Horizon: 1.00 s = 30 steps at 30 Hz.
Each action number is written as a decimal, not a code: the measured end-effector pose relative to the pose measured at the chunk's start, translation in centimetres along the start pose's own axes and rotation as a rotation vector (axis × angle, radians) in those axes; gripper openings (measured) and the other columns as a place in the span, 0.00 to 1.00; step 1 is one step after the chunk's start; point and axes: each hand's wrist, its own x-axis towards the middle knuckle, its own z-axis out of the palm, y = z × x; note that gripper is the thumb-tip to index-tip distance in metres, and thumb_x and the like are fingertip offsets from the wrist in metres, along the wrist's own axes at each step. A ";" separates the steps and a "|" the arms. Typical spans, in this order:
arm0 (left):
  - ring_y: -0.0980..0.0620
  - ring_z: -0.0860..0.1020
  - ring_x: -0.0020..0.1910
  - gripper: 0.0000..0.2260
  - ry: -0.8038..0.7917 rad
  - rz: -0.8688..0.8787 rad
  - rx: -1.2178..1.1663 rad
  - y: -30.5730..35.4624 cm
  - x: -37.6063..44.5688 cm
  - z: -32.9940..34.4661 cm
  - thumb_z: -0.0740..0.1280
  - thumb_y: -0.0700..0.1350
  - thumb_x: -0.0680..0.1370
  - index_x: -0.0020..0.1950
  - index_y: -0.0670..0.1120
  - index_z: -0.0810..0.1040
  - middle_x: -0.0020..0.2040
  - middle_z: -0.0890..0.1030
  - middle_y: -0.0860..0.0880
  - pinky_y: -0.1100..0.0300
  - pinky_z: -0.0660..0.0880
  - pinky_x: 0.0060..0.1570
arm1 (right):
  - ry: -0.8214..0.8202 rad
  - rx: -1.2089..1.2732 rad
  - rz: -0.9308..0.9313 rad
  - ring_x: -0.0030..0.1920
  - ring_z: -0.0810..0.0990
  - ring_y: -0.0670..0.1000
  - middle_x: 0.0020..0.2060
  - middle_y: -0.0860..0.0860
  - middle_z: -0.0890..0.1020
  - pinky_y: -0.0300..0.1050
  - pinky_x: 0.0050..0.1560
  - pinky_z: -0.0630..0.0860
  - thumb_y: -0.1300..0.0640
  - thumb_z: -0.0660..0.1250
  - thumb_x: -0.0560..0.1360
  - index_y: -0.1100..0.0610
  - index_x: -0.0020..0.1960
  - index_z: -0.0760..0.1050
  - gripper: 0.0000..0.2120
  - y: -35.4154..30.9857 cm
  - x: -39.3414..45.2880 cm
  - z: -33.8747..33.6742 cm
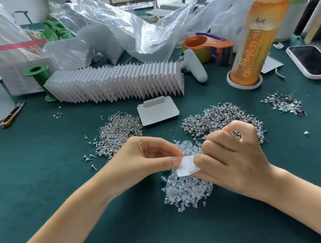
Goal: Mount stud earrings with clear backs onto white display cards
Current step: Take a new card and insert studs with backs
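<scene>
Pinching one white display card (186, 168) between both hands, left hand (149, 156) on its left edge, right hand (228, 153) curled over its right; clear backs (186, 189) heaped directly beneath, stud earrings (222, 118) just beyond the right.

Left grip (151, 156), right grip (228, 153): fingers pinched

Two hands, left (149, 156) and right (232, 157), share one card (187, 166); beneath the card, one heap of clear backs (186, 188); three heaps of studs, one left of the card (117, 131), one beyond it (220, 119), a smaller one far right (284, 104); beyond the card, one flat card stack (157, 111), one long fanned row of cards (116, 82), too many to count; one bottle (256, 38); one phone (312, 62); one green spool (41, 78); one snips (12, 114).
</scene>
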 end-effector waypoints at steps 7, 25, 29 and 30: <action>0.57 0.81 0.41 0.04 -0.060 0.013 0.040 0.0 -0.1 -0.1 0.74 0.42 0.69 0.43 0.47 0.85 0.41 0.85 0.49 0.68 0.76 0.44 | -0.015 -0.008 -0.036 0.30 0.77 0.51 0.27 0.47 0.71 0.45 0.47 0.63 0.54 0.75 0.66 0.54 0.39 0.66 0.17 -0.1 0.0 -0.1; 0.56 0.81 0.40 0.05 -0.087 0.026 0.152 -0.2 -0.1 -0.4 0.73 0.43 0.69 0.44 0.45 0.84 0.41 0.85 0.48 0.67 0.75 0.43 | -0.036 0.006 -0.060 0.31 0.77 0.50 0.28 0.47 0.73 0.45 0.47 0.64 0.55 0.77 0.64 0.54 0.39 0.66 0.18 -0.3 0.1 -0.4; 0.56 0.79 0.38 0.04 -0.097 0.013 0.170 -0.2 -0.1 -0.4 0.74 0.42 0.70 0.44 0.46 0.84 0.39 0.84 0.49 0.67 0.74 0.42 | -0.037 0.000 -0.075 0.31 0.77 0.50 0.28 0.47 0.72 0.45 0.47 0.64 0.56 0.76 0.65 0.54 0.39 0.65 0.18 -0.3 -0.1 -0.3; 0.56 0.79 0.38 0.04 -0.100 0.010 0.176 -0.2 -0.1 -0.4 0.74 0.43 0.70 0.44 0.46 0.84 0.39 0.84 0.49 0.67 0.74 0.41 | -0.040 -0.002 -0.080 0.31 0.77 0.50 0.28 0.47 0.72 0.45 0.47 0.64 0.56 0.76 0.66 0.54 0.39 0.65 0.18 -0.3 -0.1 -0.4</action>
